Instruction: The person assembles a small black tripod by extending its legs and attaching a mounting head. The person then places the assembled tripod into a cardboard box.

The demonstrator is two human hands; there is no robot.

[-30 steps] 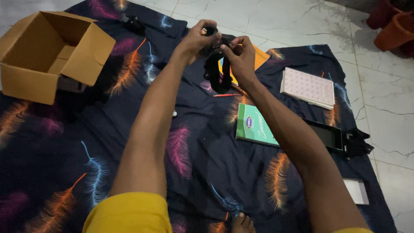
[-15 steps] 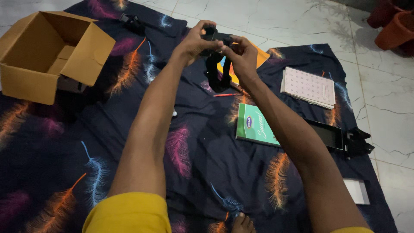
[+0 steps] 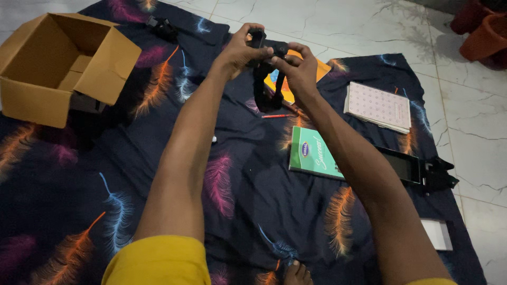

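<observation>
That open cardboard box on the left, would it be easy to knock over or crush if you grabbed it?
The cardboard box probably weighs little: it looks empty inside. Its flaps stand open and loose, so a grab at a flap would likely bend it rather than lift the box. It already sits tilted on the feather-print cloth, so a push might tip or slide it.

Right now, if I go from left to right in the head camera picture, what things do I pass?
Open cardboard box → left hand → black strap gadget held up → right hand → green book → dotted notebook → black clamp stand → reddish pots.
</observation>
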